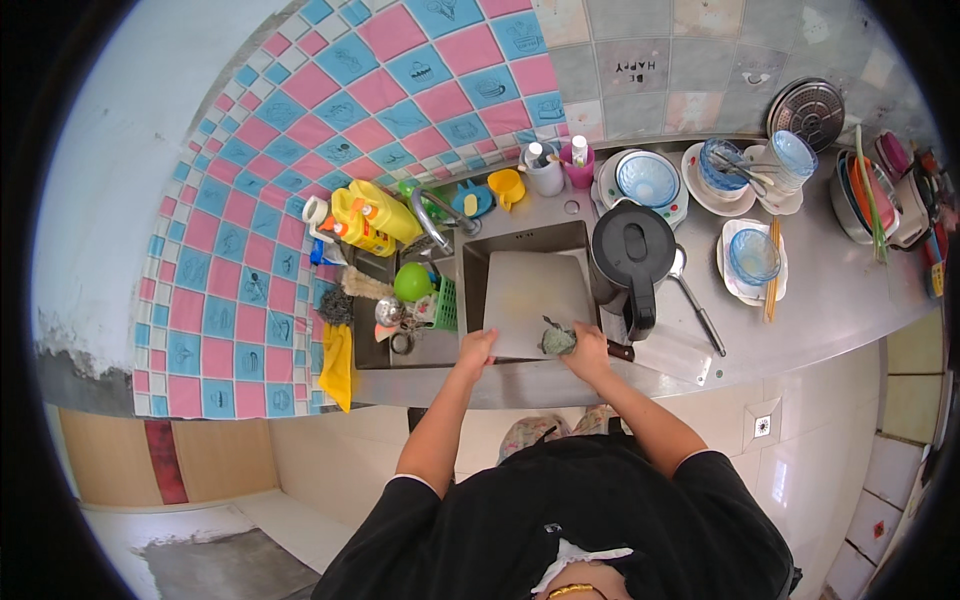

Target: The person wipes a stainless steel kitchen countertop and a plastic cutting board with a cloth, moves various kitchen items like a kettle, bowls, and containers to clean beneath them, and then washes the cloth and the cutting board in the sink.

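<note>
A flat grey cutting board (534,292), perhaps metal, lies tilted in the right sink basin (474,262), its near edge at the basin's front rim. My left hand (477,351) grips the board's near left corner. In my right hand (587,351) is a grey-green scrubbing pad (559,340), held over the board's near right corner. Just right of that hand lies a cleaver (675,358) on the counter, its dark handle pointing towards the basin. The chrome faucet (431,221) stands behind and left of the board.
A black-lidded electric kettle (634,240) stands close at the basin's right, beside a slotted spoon (697,300). Bowls (648,180) and plates (750,259) sit farther right. The left basin (367,300) holds a green basket (445,304) and utensils. Yellow detergent bottles (364,221) stand behind.
</note>
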`<act>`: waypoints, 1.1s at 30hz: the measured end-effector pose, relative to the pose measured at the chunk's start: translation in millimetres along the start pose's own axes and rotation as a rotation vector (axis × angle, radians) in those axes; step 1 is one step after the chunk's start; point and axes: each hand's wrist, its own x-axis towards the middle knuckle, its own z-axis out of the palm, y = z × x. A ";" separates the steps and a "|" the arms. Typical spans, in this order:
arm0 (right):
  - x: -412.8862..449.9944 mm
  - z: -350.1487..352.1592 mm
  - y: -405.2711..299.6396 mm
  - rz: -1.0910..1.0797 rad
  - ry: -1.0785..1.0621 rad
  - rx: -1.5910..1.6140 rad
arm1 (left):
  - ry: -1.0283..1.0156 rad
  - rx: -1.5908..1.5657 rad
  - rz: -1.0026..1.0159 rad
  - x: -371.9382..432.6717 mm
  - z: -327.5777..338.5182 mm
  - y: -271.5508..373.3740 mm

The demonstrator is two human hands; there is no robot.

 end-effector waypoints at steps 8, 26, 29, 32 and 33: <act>-50.5 -23.4 -45.0 -0.326 -0.124 0.219 | 0.073 -0.121 0.173 -96.4 -30.5 30.6; -165.1 -91.1 -120.1 -0.718 0.288 -0.072 | -0.276 -0.790 0.246 -258.7 -7.1 17.1; -175.1 -110.0 -121.1 -0.765 0.413 -0.003 | -0.268 -0.673 0.434 -303.5 11.4 38.7; -184.4 -114.0 -105.0 -0.706 0.379 0.017 | -0.277 -0.599 0.500 -317.5 28.6 35.1; -188.5 -114.6 -101.5 -0.665 0.332 0.036 | -0.273 -0.593 0.504 -315.9 30.1 29.9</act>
